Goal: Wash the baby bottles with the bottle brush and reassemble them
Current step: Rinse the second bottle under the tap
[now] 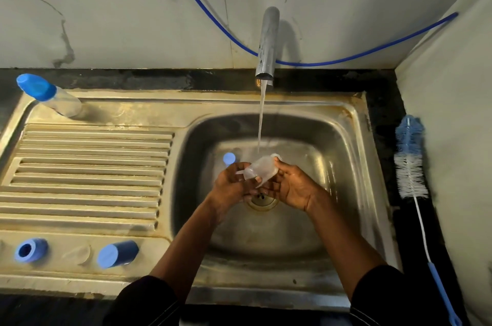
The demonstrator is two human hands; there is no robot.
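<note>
Over the sink basin (346,179) my left hand (230,184) and my right hand (295,187) together hold a clear silicone teat (259,170) just under the running water (261,123). Fingers of both hands curl round it. An assembled baby bottle (50,95) with a blue cap stands at the back left of the drainboard. On the front ledge lie a blue collar ring (30,250), a clear teat (78,255) and a blue cap (117,254). The bottle brush (410,160) lies on the dark counter at the right.
The tap (266,43) juts out from the wall above the basin. A blue hose (332,61) runs along the wall behind it. A small blue round thing (229,158) sits in the basin by my left hand. The ribbed drainboard (87,174) fills the left side.
</note>
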